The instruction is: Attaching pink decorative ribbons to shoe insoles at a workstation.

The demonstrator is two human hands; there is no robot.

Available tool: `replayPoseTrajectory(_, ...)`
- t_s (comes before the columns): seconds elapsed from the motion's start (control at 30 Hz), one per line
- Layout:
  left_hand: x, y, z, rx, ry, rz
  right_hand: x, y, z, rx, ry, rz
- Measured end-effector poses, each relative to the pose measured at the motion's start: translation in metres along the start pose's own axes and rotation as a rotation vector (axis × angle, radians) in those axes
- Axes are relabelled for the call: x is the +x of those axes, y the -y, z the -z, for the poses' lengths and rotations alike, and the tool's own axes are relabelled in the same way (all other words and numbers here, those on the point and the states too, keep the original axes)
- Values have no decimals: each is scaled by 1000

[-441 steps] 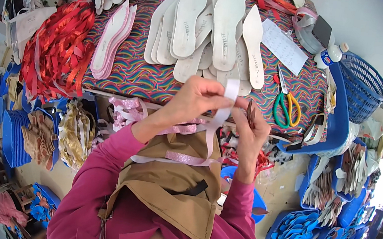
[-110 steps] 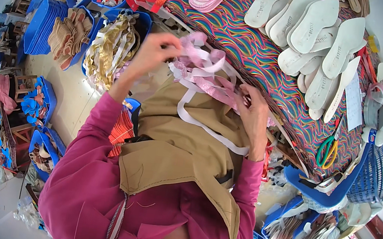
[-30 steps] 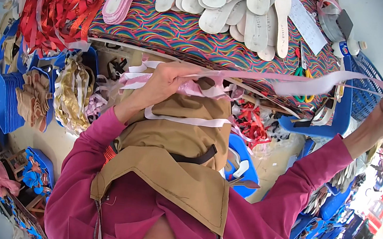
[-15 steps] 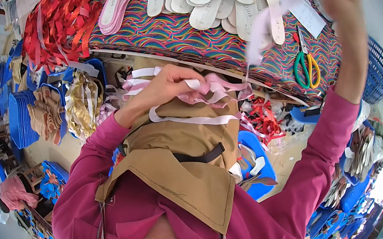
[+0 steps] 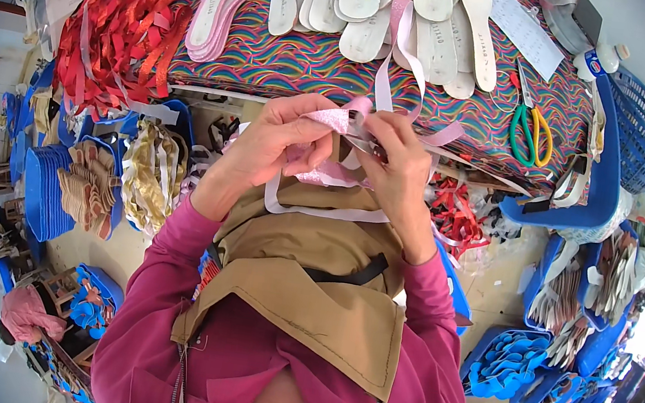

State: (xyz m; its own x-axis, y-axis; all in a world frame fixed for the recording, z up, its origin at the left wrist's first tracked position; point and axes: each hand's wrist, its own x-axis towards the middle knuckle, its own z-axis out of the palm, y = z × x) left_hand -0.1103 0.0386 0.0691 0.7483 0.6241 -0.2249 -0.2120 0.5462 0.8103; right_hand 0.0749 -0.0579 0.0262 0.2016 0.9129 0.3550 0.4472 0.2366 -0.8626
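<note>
In front of the brown apron [image 5: 319, 226], at the table's near edge, my two hands meet over a pink glittery strap [image 5: 331, 119]. My left hand [image 5: 269, 140] is closed, with the strap pinched between thumb and fingers. Facing it, my right hand [image 5: 403, 167] is closed too, gripping the same strap's other part. Something thin and greyish shows under the right fingertips, too small to name. One length of pale pink strap [image 5: 408, 61] loops up over the table toward the insoles [image 5: 435, 48]. Another white-pink strap [image 5: 325, 214] hangs in a curve across my lap.
On the patterned tablecloth [image 5: 299, 74] lie pink-edged insoles [image 5: 219, 10], a heap of red ribbons [image 5: 119, 33], scissors [image 5: 531, 136] with green and yellow handles, and a written sheet [image 5: 526, 32]. A blue basket [image 5: 643, 123] stands at right. Blue bins [image 5: 52, 192] of shoe parts surround me.
My right hand has come down from the upper right to meet my left hand at the strap. The strap it had raised now loops over the table. The view has shifted slightly.
</note>
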Motion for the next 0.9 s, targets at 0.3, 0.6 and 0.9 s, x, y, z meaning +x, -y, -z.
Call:
replayPoseTrajectory(0.3,8,0,27,47,-103,53,-16,3,50,382,52,-508)
replayPoseTrajectory(0.6,10,-1,-7,303,-74,135,0,2,4,-46,-208,-38)
replayPoseTrajectory(0.9,7,-8,12,14,59,182,-1,-10,-27,149,-51,-122)
